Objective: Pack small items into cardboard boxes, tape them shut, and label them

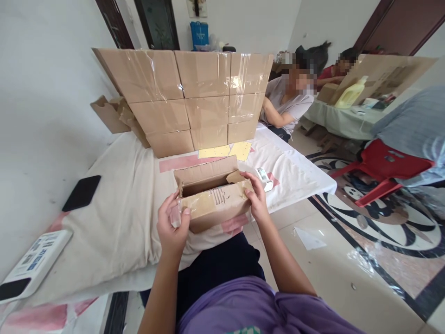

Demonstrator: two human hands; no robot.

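Between my two hands is an open cardboard box [219, 206], at the table edge nearest me. Its top flaps stand up, and the inside is dark, so I cannot make out what it holds. My left hand [174, 220] grips the left end, thumb on the near side, with clear tape loose beside the fingers. At the right end, my right hand [256, 195] pinches the corner by a torn flap. Yellow sheets [225, 151] lie just behind the box. A small white packet [264, 178] rests to the right of it.
Taped cardboard boxes [205, 99] form a wall at the back of the cloth-covered table [121, 208]. A black phone [82, 192] and a white power strip-like device [34, 262] lie left. A co-worker [292, 99] sits behind; a red chair [392, 162] stands right.
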